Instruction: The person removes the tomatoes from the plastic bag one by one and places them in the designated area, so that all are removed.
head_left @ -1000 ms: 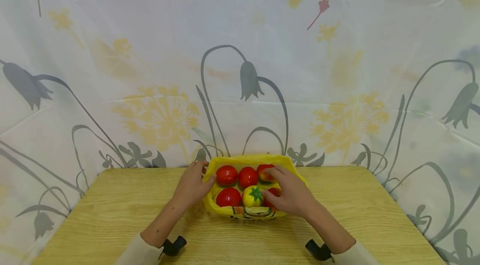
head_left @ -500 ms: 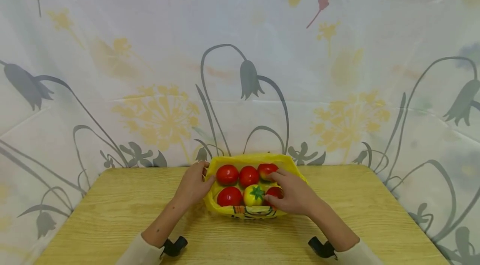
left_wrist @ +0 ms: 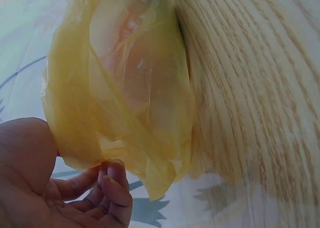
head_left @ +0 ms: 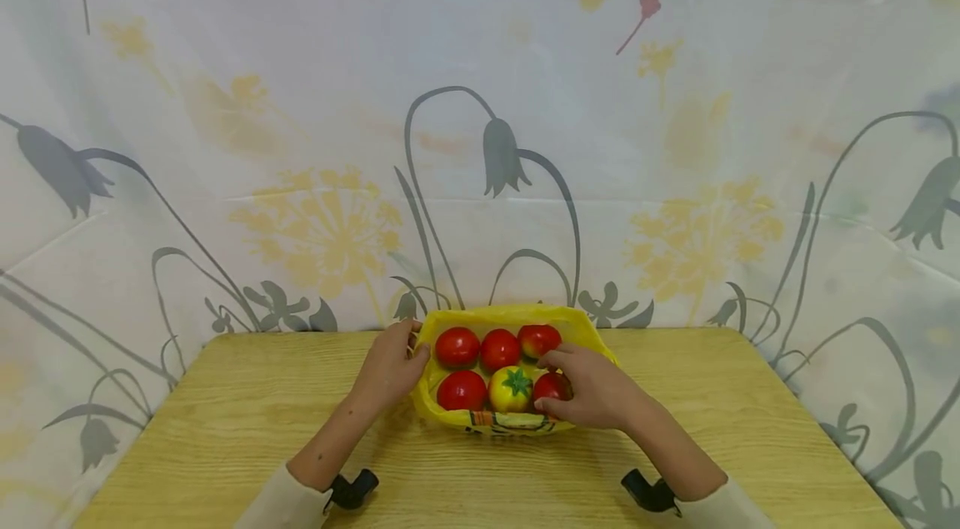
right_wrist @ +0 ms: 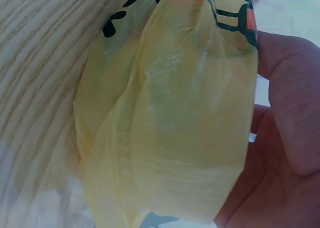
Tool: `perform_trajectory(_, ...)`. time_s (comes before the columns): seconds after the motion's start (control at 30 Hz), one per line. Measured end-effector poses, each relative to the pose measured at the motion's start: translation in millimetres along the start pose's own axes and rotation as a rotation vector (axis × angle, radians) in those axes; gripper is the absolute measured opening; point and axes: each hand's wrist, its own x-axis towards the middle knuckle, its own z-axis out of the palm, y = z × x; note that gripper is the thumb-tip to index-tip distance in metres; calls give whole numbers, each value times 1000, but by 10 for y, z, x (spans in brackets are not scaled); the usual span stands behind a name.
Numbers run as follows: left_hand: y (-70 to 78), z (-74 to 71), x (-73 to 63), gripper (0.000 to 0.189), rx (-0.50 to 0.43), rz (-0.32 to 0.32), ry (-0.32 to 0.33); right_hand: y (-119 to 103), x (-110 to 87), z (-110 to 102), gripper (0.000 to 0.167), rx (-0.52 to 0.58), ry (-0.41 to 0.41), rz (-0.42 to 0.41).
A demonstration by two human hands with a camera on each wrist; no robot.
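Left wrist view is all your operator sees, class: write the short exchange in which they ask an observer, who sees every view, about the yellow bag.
Operator: What is in the yellow bag?
Observer: Six round pieces, in two rows of three.
Operator: And where is the right hand?
Observer: Over the bag's right side, curved around the front-right red piece; I cannot tell whether it touches that piece.

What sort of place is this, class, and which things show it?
Probably an indoor recording corner, judging by the creased floral sheet behind the wood-grain table, and the black wrist fittings.
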Motion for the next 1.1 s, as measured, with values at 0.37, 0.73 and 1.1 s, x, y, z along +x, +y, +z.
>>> perform_trajectory(0.37, -4, -3, 7, 34, 22, -16, 1, -9, -31, -27, 50, 7, -61, 20)
perform_trajectory(0.73, -16, 0, -9, 36, 22, -34, 8, -15, -15, -36, 52, 26, -84, 19)
perform_trajectory(1.1, -29, 18, 2, 35, 33, -44, 17, 2, -12, -31, 53, 27, -73, 15)
